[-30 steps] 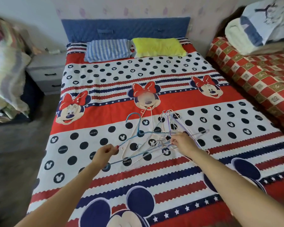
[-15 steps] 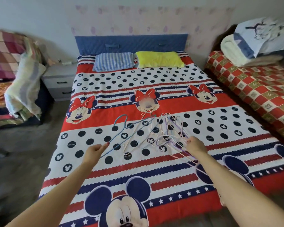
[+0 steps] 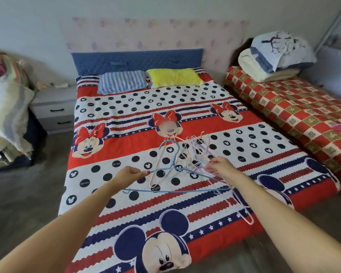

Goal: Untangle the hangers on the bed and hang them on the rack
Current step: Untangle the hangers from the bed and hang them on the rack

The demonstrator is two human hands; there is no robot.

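Bed (image 3: 126, 203): fills the middle of the room, long axis running from the blue headboard (image 3: 136, 60) at the far wall toward the viewer. Cover is red, white and navy with cartoon mice and dots. Striped pillow (image 3: 122, 82) and yellow pillow (image 3: 174, 77) lie side by side against the headboard.

Second bed (image 3: 295, 109) with a red checked cover stands just beside it on the right, folded bedding (image 3: 272, 56) stacked at its head. Grey nightstand (image 3: 53, 109) sits left of the headboard.

Hangers (image 3: 187, 154): a tangled cluster of thin wire hangers, white, pink and lilac, lying on the cover about mid-bed, slightly right of centre. Hooks point mostly toward the headboard.

Blue hanger (image 3: 173, 190): partly drawn out of the tangle. Its straight bottom bar runs left to right across the bed, nearer the viewer than the pile; its hook curls up toward the headboard.

Left hand (image 3: 127, 174): fingers curled, pinching the left shoulder wire of the blue hanger.

Right hand (image 3: 220, 166): fingers curled into the near right edge of the tangle, gripping wires there; which hanger it holds cannot be told.

The hands are well apart, the pile between them.
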